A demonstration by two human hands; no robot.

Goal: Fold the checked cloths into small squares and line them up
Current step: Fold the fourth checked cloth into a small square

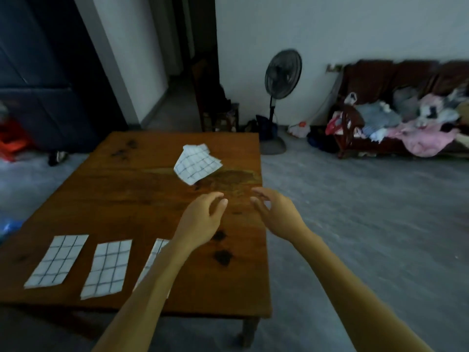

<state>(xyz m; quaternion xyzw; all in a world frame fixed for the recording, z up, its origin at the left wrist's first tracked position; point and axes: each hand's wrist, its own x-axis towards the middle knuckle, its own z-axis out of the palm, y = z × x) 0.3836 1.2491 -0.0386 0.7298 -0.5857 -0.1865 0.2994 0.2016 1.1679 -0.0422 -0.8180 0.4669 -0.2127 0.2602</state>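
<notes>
While both hands, left and right, hover loosely curled and empty, the left forearm hides the third folded cloth at lower left.

We see a wooden table with dark stains on a grey floor. Beyond it we note a standing fan against the white wall, and a dark sofa heaped with clothes.

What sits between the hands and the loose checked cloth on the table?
Nothing visible. Left hand and right hand hover empty above bare table; the loose checked cloth lies just beyond them.
</notes>
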